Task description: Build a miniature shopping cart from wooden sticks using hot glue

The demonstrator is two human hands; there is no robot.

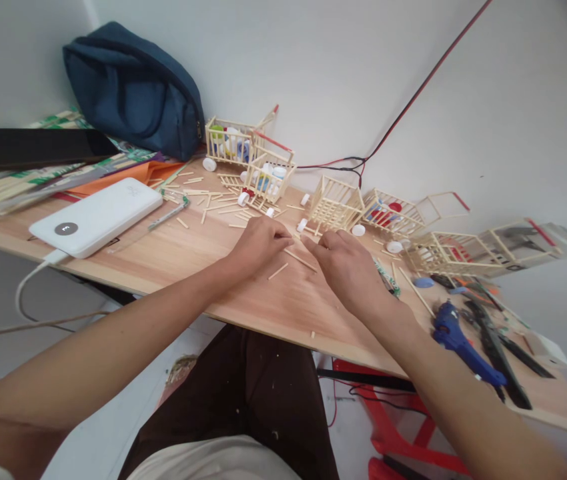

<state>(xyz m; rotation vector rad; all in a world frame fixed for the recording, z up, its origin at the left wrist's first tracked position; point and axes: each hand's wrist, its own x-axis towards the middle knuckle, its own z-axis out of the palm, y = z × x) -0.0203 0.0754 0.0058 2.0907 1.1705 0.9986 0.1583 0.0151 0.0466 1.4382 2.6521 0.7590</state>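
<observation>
My left hand [258, 245] and my right hand [346, 263] rest close together on the wooden table [188, 250], fingers curled inward. Thin wooden sticks [299, 259] lie on the table between them. The fingertips of both hands meet near a small stick piece, but I cannot make out exactly what each pinches. Just beyond my hands stands an open stick-built cart [335, 204] with white wheels. Loose sticks [216, 198] are scattered further to the left.
Several finished stick carts [248, 157] holding bottle caps stand along the wall. A white power bank [96, 217], a blue bag [133, 90] and a dark tablet [33, 147] lie left. A blue glue gun [461, 343] and black tools [498, 350] lie right. A red stool [403, 427] stands below.
</observation>
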